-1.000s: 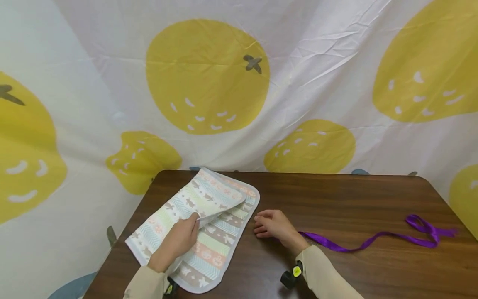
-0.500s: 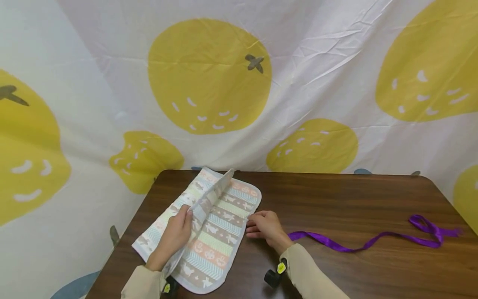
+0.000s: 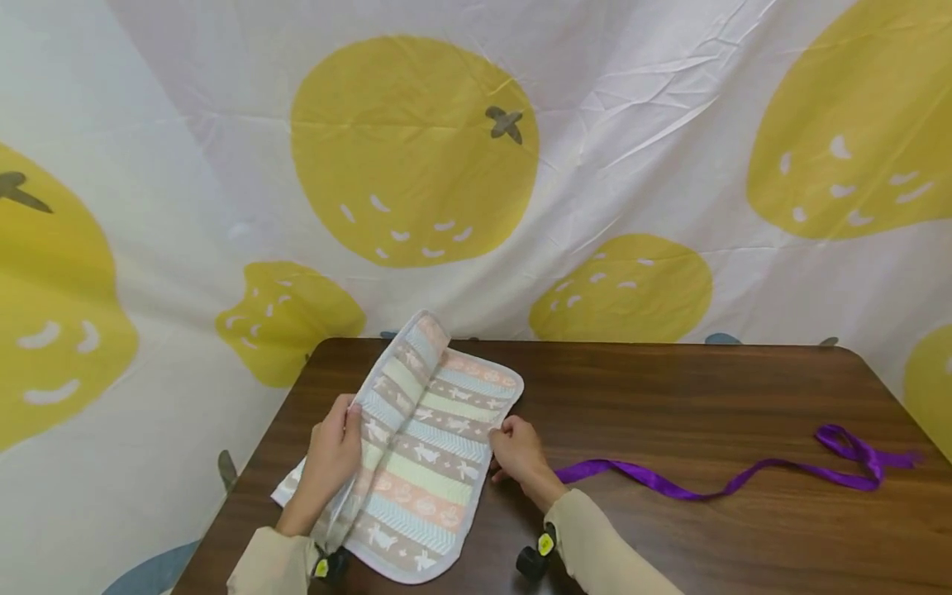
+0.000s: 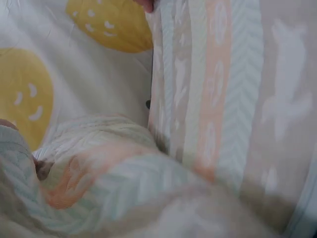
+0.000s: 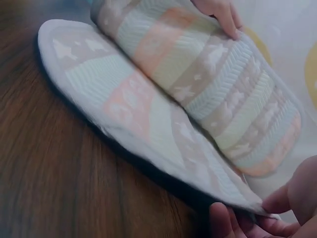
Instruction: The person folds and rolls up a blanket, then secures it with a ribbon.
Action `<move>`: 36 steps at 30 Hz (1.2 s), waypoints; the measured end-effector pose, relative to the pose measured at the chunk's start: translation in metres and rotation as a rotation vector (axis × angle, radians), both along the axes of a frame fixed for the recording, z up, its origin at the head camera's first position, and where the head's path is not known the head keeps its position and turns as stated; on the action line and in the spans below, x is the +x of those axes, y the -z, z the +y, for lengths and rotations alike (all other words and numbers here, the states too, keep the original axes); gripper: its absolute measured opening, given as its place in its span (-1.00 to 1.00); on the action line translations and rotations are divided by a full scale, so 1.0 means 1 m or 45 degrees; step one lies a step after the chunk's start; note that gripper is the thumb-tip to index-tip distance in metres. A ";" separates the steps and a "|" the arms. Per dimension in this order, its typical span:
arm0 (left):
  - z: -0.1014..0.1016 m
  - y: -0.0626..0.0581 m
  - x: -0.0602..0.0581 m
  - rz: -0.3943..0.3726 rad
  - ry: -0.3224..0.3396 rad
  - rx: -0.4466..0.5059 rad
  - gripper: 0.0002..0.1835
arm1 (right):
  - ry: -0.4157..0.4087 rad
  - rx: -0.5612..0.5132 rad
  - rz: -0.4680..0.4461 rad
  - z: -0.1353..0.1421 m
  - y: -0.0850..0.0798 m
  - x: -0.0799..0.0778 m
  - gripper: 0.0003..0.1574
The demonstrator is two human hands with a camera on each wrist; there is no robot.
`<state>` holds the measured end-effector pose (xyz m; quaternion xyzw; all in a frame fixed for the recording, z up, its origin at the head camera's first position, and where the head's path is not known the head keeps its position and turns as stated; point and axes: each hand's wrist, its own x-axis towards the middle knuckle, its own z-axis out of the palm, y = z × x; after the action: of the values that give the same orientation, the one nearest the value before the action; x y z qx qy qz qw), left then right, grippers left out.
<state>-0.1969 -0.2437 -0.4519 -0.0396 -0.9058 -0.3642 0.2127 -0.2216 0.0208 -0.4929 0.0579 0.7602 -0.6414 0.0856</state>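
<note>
A quilted cloth with pastel stripes and white animal figures lies on the table, its left half lifted along a lengthwise fold. My left hand grips the raised edge, thumb towards me. In the left wrist view the cloth fills most of the picture, and little of that hand shows. My right hand pinches the flat half's right edge. The right wrist view has its thumb above the cloth's rim and fingers beneath; the left hand holds the raised half at the top.
A purple ribbon lies in waves on the table, running from beside the right wrist to a loop at the right. The brown wooden table ends at a hanging sheet printed with yellow fruit.
My left hand has lifted the cloth's upper layer and swung it leftwards, uncovering the striped inside. The right hand has moved left from beside the cloth and now pinches its right edge.
</note>
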 end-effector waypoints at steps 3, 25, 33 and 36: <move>-0.004 -0.004 0.000 -0.021 -0.024 0.026 -0.76 | 0.069 0.099 0.065 0.003 0.000 -0.001 -0.87; -0.019 0.003 0.002 -0.267 0.014 0.050 -0.52 | 0.259 0.426 0.329 0.077 0.015 0.009 -0.75; -0.022 0.013 0.003 -0.356 0.171 0.048 -0.43 | 0.206 0.526 0.322 0.128 0.009 0.016 -0.65; -0.022 0.017 0.002 -0.384 0.209 0.053 -0.42 | 0.182 0.554 0.317 0.148 0.006 0.018 -0.59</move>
<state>-0.1948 -0.2657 -0.4685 -0.0539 -0.9134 -0.4009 0.0448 -0.2033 0.1688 -0.4989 0.0492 0.8790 -0.4693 -0.0687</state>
